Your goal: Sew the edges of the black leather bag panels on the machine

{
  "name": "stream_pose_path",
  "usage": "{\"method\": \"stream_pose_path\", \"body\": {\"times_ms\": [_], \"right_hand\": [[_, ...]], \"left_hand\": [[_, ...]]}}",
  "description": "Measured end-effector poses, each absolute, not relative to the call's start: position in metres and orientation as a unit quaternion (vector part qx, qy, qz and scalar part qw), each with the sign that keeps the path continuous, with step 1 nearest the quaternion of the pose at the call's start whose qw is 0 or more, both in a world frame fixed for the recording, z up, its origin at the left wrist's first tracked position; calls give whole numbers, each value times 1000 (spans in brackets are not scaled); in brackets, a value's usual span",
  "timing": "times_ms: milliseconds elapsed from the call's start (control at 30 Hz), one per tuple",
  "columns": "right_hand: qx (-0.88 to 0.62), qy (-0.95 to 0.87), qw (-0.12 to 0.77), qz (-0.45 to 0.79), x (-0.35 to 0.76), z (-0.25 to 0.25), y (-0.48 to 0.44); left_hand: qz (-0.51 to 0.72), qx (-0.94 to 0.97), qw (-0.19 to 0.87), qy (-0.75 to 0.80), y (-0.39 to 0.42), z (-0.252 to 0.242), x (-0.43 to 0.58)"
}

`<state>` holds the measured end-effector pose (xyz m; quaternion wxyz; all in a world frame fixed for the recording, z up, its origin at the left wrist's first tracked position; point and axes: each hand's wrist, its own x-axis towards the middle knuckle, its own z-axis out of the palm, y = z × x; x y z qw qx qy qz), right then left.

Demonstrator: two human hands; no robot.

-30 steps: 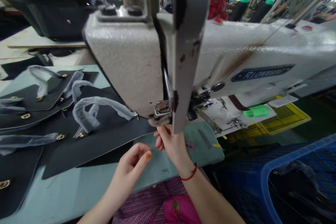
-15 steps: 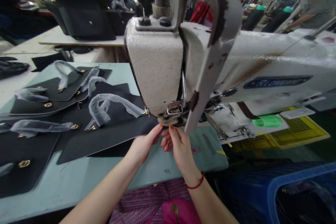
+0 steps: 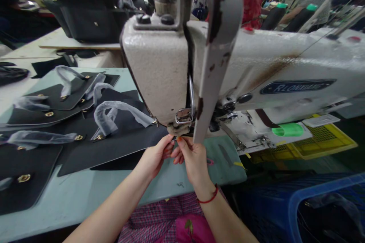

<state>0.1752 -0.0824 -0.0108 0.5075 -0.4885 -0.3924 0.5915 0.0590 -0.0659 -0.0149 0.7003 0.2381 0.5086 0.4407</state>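
Note:
A black bag panel [image 3: 122, 144] with a plastic-wrapped handle [image 3: 122, 110] and gold fittings lies on the pale green table, its right end under the head of a white sewing machine [image 3: 156, 72]. My left hand [image 3: 155, 155] pinches the panel's near edge just below the presser foot. Beside it, my right hand [image 3: 194, 157] has thumb and fingers closed on the same edge at the corner, close to the left fingertips. The needle area is hidden by the machine head and a grey metal guard [image 3: 216, 45].
More black panels with wrapped handles [image 3: 42, 136] lie at the left. A blue crate [image 3: 296, 197] stands at lower right, a yellow crate [image 3: 339, 140] behind it. Finished black bags [image 3: 85, 19] sit at the back left. A person in a striped top [image 3: 316, 0] is in the background.
The view has shifted slightly, so the machine appears a little further left. My right hand's fingers have curled in more closely around the panel's edge; both hands stay below the presser foot.

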Motion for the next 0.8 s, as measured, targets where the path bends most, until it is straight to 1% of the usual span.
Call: {"method": "stream_pose_path", "body": {"times_ms": [167, 300, 500, 667, 800], "right_hand": [[-484, -383, 519, 591, 176, -11, -81], [-491, -393, 507, 590, 178, -5, -78], [-486, -448, 500, 559, 177, 3, -71], [-507, -479, 513, 501, 172, 4, -70], [-521, -488, 497, 493, 172, 5, -66]], "left_hand": [[431, 215, 738, 473, -67, -15, 59], [440, 203, 755, 442, -67, -12, 61], [470, 144, 801, 340, -65, -8, 64], [481, 88, 800, 349, -65, -3, 64], [472, 46, 810, 345, -66, 2, 64]]}}
